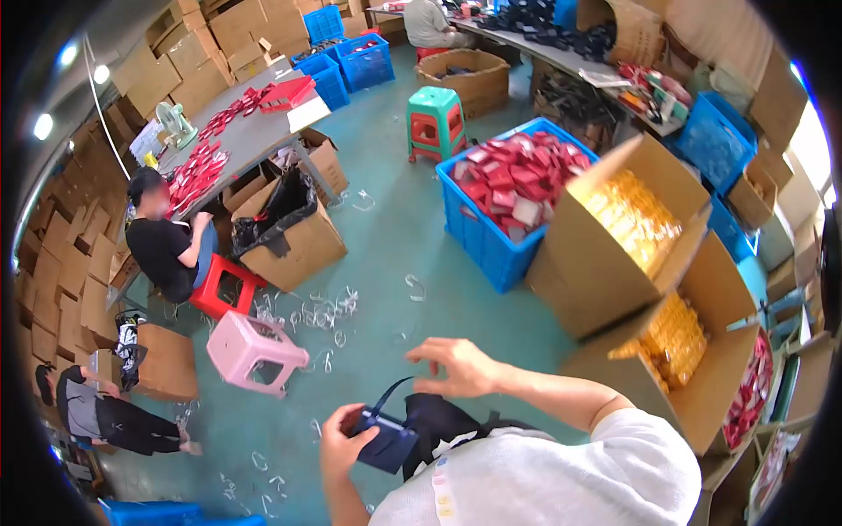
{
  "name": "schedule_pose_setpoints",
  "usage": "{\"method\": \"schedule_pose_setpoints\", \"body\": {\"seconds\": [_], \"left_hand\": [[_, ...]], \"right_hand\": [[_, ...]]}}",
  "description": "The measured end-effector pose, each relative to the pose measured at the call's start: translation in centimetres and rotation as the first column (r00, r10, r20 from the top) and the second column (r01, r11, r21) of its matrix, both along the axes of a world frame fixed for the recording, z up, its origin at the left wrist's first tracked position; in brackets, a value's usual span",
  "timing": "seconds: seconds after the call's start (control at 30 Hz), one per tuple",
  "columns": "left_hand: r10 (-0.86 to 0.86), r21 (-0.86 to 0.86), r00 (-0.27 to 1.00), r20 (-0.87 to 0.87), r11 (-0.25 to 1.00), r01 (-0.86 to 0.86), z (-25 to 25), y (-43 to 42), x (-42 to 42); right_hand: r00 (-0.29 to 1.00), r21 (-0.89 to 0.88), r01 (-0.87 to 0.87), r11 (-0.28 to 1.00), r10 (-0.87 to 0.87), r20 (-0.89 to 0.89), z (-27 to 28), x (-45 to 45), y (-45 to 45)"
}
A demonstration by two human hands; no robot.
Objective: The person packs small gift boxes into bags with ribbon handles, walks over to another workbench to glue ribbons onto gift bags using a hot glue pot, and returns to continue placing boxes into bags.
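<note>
While the left hand (344,445) pinches a small dark blue pouch (388,447), its strap (389,392) bends up toward the right hand (460,366) – fingers curled but apart (can't tell if they touch it). The pouch sits low and left of that hand.

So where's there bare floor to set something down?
Bare floor lies between the black-lined carton and the blue crate of red items. Crowded: white scraps by the pink stool, yellow-filled cartons rightward.
</note>
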State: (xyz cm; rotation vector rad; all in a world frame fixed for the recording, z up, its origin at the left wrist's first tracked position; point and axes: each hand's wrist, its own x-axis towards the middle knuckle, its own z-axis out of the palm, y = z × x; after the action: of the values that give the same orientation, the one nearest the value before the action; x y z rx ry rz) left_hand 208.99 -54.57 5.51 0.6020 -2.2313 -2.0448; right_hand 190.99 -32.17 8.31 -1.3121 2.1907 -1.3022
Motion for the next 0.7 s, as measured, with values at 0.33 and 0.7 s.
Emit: {"method": "schedule_pose_setpoints", "body": {"seconds": [0.33,0.7], "left_hand": [[-0.297,0.249,0.955,-0.025,0.923,0.293,-0.2,-13.0,-39.1],[-0.707,0.362,0.707,0.029,0.667,0.651,-3.9,-16.2,-79.8]], "right_hand": [[0.986,0.031,-0.141,0.990,0.137,0.097,0.9,-27.9,-12.7],[0.985,0.015,0.130,0.991,-0.131,0.113,-4.9,-61.0,-16.4]]}}
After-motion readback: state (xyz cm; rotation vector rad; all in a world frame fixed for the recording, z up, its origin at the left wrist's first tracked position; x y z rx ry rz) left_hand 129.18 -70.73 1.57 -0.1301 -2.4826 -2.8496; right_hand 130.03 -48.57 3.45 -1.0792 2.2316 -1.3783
